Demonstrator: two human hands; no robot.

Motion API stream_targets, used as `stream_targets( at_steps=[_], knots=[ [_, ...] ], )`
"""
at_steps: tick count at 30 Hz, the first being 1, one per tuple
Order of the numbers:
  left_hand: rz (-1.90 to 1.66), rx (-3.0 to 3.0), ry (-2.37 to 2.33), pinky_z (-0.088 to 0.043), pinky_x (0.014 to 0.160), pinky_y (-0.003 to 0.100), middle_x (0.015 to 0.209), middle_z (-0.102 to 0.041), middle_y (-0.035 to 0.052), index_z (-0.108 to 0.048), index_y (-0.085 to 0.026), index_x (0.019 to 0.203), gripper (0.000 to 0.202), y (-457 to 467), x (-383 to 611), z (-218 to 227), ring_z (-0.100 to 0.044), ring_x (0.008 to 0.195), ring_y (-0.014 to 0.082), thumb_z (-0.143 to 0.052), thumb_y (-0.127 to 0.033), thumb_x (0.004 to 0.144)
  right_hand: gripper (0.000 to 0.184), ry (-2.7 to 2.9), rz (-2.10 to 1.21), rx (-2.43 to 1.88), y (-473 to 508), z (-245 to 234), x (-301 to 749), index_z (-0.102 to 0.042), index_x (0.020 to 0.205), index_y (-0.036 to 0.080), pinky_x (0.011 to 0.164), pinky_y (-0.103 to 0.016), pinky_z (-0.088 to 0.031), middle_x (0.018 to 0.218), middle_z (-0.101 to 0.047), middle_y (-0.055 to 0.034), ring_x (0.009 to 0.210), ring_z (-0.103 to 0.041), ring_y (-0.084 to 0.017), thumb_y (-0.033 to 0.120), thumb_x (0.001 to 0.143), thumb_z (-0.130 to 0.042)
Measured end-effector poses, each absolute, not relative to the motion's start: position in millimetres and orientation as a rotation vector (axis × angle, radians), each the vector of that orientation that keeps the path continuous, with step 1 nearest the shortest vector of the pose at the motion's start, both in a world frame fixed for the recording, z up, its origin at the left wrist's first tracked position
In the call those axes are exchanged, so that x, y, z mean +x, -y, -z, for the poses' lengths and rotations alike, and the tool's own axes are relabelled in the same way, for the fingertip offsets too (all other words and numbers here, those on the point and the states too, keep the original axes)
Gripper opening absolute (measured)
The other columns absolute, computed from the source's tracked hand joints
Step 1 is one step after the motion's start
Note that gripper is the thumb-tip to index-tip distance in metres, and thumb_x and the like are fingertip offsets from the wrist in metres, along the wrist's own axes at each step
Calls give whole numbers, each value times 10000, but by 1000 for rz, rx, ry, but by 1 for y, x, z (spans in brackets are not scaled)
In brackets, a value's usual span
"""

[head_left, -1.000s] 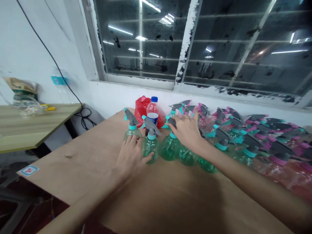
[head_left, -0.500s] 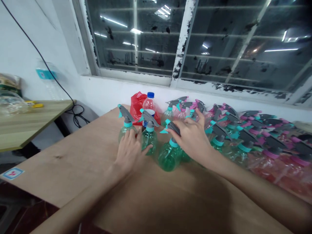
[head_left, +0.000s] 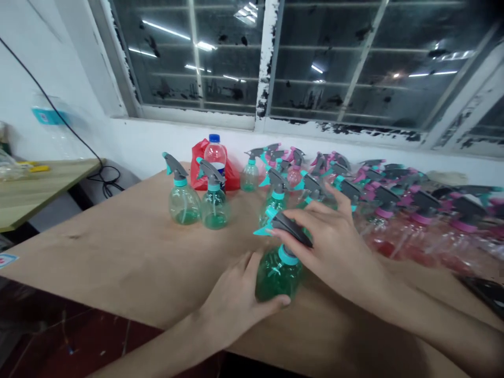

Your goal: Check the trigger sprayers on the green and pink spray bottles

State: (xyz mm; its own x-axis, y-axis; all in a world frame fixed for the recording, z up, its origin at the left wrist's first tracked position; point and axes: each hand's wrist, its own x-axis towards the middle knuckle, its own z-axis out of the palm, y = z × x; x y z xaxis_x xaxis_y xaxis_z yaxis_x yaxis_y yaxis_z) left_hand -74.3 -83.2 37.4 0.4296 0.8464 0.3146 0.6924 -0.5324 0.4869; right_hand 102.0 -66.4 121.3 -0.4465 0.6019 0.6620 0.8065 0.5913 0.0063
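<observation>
A green spray bottle [head_left: 277, 275] with a grey and turquoise trigger head is between my two hands, low over the brown table. My left hand [head_left: 240, 291] curves round the bottle's body, thumb in front and fingers on its left side. My right hand [head_left: 326, 236] grips the grey spray head from the right, index finger raised. Two more green spray bottles, one paler [head_left: 184, 202] and one darker [head_left: 215, 207], stand side by side to the left. Another green spray bottle [head_left: 274, 202] is just behind the held one.
Many spray bottles with pink collars [head_left: 384, 231] crowd the table's right side. A red plastic bag [head_left: 199, 168] and a blue-capped bottle [head_left: 214, 152] stand at the back by the wall. A second table [head_left: 59, 184] with a black cable [head_left: 59, 110] is at left.
My left hand has let go of the darker spray bottle on the left and moved right onto the nearer green bottle. My right hand still holds that bottle's head, now closer to me. The view shifted right.
</observation>
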Motion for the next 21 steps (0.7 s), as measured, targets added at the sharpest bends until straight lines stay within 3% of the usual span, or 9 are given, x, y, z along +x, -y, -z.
stream_targets(
  at_steps=[2,5,8,10,14,18,21],
  knots=[
    [-747,2410,-1301,-505,773,431,1104,-614,89,-404,-211,1288,647,83,-60,-38,-629,946,322,-631,-557,791,287,2218,255,-1120,69,-120,122,-653,878,223,1078,-540,-168,798,-708,-34,775,-635,-224,483,866,-532],
    [-692,2412,-1262,-504,772,427,1052,-625,73,-493,-205,1160,532,80,-40,-40,-638,919,312,-655,-541,781,504,2225,-50,-1137,68,-109,159,-604,1115,238,1036,-574,-277,1104,-672,-81,1072,-577,-321,589,753,-609],
    [-644,2425,-1211,-502,777,434,991,-628,71,-534,-197,1042,461,75,-20,-41,-634,915,311,-690,-526,759,698,2198,-389,-1091,64,-88,193,-443,1326,316,972,-532,-406,1354,-517,-67,1240,-460,-338,522,707,-693],
    [-624,2448,-1173,-502,780,449,990,-624,80,-535,-189,1052,494,72,-7,-40,-630,919,317,-696,-543,748,684,2098,-532,-1028,63,-75,207,-417,1332,324,894,-471,-488,1293,-562,-62,1130,-560,-297,441,725,-709],
    [-631,2496,-1018,-472,855,477,1121,-592,118,-471,-180,1227,665,62,19,-35,-590,1022,338,-692,-573,738,381,1827,-602,-1039,63,-63,212,-556,1157,301,628,-358,-545,935,-670,-30,782,-646,-227,384,796,-644],
    [-644,2507,-858,-436,931,445,1260,-529,137,-352,-171,1366,846,48,32,-27,-539,1116,322,-731,-555,714,255,1691,-700,-1009,59,-65,209,-591,1038,273,706,-353,-518,860,-647,-10,807,-625,-214,346,801,-651],
    [-569,2576,-831,-363,1003,473,1327,-490,162,-349,-149,1377,915,35,29,-18,-466,1207,342,-682,-660,695,207,1669,-745,-957,53,-59,209,-583,1026,258,703,-347,-513,862,-645,-11,779,-624,-200,342,839,-606]
  ],
)
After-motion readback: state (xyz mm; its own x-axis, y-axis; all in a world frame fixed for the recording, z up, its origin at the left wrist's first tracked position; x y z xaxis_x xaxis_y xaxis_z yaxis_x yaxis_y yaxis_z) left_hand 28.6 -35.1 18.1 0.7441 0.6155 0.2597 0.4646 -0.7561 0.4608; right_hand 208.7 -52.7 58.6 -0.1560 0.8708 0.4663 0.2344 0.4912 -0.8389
